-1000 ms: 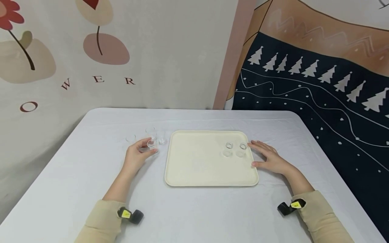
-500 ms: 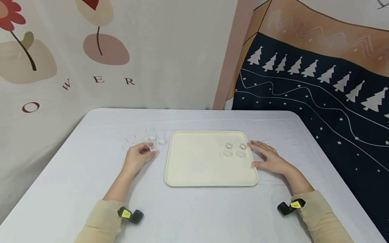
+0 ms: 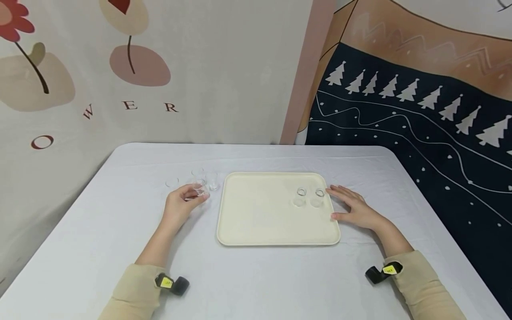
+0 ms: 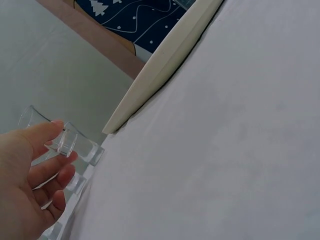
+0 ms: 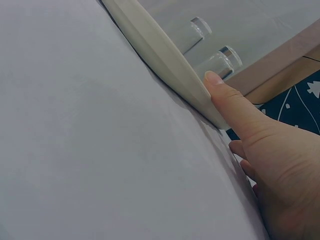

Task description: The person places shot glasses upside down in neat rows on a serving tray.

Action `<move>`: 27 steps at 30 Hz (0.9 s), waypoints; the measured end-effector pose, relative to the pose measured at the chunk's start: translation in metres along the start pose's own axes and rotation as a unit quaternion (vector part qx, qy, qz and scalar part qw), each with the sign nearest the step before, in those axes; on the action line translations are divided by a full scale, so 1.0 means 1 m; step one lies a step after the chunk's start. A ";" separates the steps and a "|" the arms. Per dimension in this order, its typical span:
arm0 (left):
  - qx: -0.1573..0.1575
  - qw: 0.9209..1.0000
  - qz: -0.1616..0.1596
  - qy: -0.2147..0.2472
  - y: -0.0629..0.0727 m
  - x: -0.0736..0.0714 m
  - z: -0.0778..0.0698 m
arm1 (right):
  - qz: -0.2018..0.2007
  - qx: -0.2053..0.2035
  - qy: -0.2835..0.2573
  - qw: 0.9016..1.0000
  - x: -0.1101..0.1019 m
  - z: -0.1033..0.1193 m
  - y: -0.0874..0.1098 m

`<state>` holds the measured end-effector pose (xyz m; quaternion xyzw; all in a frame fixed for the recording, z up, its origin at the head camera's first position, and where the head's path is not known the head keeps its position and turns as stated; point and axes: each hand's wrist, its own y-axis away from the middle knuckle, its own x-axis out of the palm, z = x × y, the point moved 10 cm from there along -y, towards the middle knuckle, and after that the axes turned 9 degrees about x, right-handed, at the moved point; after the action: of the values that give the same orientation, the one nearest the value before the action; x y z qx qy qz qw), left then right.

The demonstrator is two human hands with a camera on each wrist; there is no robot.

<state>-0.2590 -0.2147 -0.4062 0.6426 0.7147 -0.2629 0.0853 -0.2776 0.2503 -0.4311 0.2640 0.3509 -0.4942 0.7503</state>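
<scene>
My left hand (image 3: 182,204) pinches a small clear shot glass (image 4: 67,143) between thumb and fingers, left of the tray. Its thick base faces the table in the left wrist view. Other clear glasses (image 3: 214,182) stand just behind it, partly hidden by the hand. On the right part of the cream tray (image 3: 260,213), two similar glasses (image 3: 302,198) stand side by side with their thick bases up. Fingers extended, my right hand (image 3: 356,209) touches the tray's right edge; its thumb (image 5: 230,97) is at the rim beside the nearer glass.
A white cloth (image 3: 276,280) covers the table. One more clear glass (image 3: 172,183) stands at the far left of the group. Behind the table hang a pale printed curtain (image 3: 224,75) and a dark cloth with trees (image 3: 400,115).
The glass in my left hand dips and tilts, then comes back up slightly, staying left of the tray. The right hand and the tray have not moved.
</scene>
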 end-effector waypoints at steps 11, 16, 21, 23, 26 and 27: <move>0.040 0.999 -0.029 0.013 -0.001 -0.002 -0.022 | -0.001 -0.001 0.000 1.000 0.000 -0.002 0.000; 0.050 0.998 -0.033 0.019 -0.001 -0.003 -0.033 | -0.001 -0.001 -0.001 1.000 -0.001 -0.002 0.000; 0.070 0.997 -0.020 0.019 -0.001 0.001 -0.044 | -0.001 -0.002 -0.003 1.000 -0.001 -0.001 0.000; 0.080 0.997 -0.011 0.013 -0.001 0.004 -0.048 | -0.002 -0.002 -0.003 1.000 -0.001 -0.001 0.000; 0.098 0.995 0.003 0.011 0.000 0.009 -0.057 | -0.002 0.000 -0.002 1.000 0.000 -0.001 0.000; 0.104 0.994 0.007 0.014 0.000 0.010 -0.059 | -0.002 0.000 -0.001 1.000 0.000 -0.001 0.000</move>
<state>-0.2474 -0.1771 -0.3608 0.6563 0.6802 -0.3263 0.0101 -0.2780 0.2508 -0.4316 0.2627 0.3502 -0.4957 0.7501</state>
